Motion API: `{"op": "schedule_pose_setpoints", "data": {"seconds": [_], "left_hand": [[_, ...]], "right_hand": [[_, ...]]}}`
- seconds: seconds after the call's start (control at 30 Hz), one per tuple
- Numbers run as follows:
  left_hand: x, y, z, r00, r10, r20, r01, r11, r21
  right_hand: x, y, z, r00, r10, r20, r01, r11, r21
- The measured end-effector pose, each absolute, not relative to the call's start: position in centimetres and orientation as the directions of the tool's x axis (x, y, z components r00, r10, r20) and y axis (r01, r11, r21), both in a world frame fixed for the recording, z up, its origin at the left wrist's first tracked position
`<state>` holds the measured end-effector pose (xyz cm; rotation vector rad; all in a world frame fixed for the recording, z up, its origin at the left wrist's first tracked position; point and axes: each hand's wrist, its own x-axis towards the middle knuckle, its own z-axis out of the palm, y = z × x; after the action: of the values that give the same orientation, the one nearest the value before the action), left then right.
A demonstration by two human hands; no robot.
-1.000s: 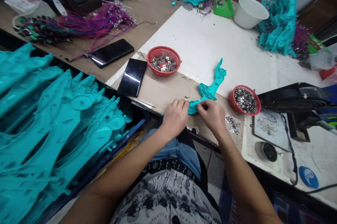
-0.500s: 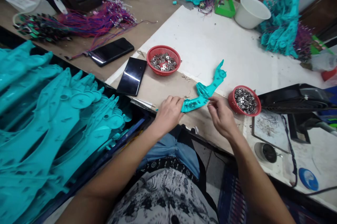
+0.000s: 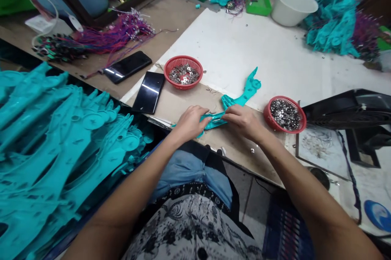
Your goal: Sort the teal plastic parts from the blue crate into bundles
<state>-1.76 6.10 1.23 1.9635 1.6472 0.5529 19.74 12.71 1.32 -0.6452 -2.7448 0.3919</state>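
Note:
A turquoise plastic moulded part [image 3: 248, 91], long and bent, lies on the bench's front edge. My left hand [image 3: 191, 121] is closed around its near left end, thumb and fingers on either side. With fingertips pinched together, my right hand [image 3: 242, 120] touches the middle of the part; whatever small thing is between them is hidden. A bright glint shows on the part between both hands. Small metal pieces fill a red basket [image 3: 284, 114] to the right and another red basket [image 3: 183, 72] beyond my left hand.
Two black phones [image 3: 148, 92] [image 3: 127, 67] lie at the left, near bundled purple wires [image 3: 119, 36]. Stacked turquoise parts [image 3: 61, 142] fill the lower left. A black fan-like device [image 3: 351, 109] stands right. A loose metal piece [image 3: 252, 150] lies near the front edge.
My right hand has moved left onto the middle of the part, its fingers now pinched. My left hand still holds the left end. The view has shifted slightly.

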Motion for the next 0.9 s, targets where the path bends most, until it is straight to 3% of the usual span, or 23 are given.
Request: {"op": "schedule_pose_setpoints", "data": {"seconds": [0.13, 0.4, 0.57, 0.73, 0.9], "left_hand": [[-1.3, 6.7, 0.7, 0.192, 0.979, -0.072, 0.8, -0.114, 0.589], [-1.1, 6.8, 0.5, 0.155, 0.982, -0.105, 0.795, -0.061, 0.604], [-1.1, 7.3, 0.6, 0.164, 0.976, -0.144, 0.775, -0.037, 0.63], [-0.9, 7.8, 0.6, 0.174, 0.968, -0.182, 0.81, -0.036, 0.586], [-1.2, 7.7, 1.1, 0.196, 0.964, -0.181, 0.79, -0.046, 0.611]], "right_hand": [[19.5, 12.9, 0.8, -0.864, 0.448, 0.229, 0.359, 0.868, -0.343], [19.9, 13.5, -0.6, -0.792, 0.548, 0.267, 0.38, 0.786, -0.488], [20.0, 14.2, -0.7, -0.829, 0.491, 0.269, 0.35, 0.83, -0.435], [19.5, 14.7, -1.1, -0.883, 0.408, 0.232, 0.313, 0.881, -0.356], [19.6, 14.6, -0.9, -0.877, 0.41, 0.249, 0.319, 0.887, -0.334]]}}
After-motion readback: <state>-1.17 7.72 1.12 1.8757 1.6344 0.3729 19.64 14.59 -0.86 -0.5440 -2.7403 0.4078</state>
